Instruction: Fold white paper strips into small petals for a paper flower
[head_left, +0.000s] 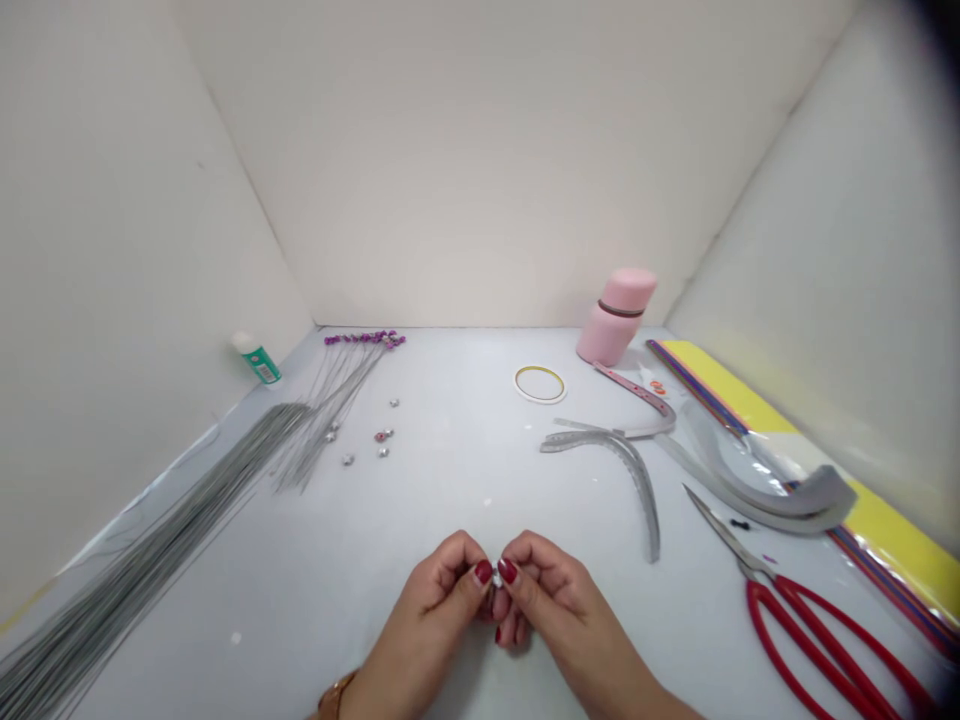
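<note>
At the near middle of the table, my left hand [454, 590] and my right hand [544, 590] meet, fingers curled and thumb tips close together. Pinched between them is a small silver paper star [497, 578], mostly covered by the fingertips. Similar little silver stars [348, 460] lie scattered to the left, with a pinkish-red star [380, 437] among them. Silver paper strips [637, 470], curved, rest to the right of my hands, beyond the right one.
Bundled grey wires [180, 520] and purple-tipped stems [365, 340] lie left, near a glue bottle [257, 358]. A tape roll [540, 385] and pink flask [616, 318] stand farther back. Red-handled scissors [795, 610] and packs of coloured paper strips [892, 530] occupy the right.
</note>
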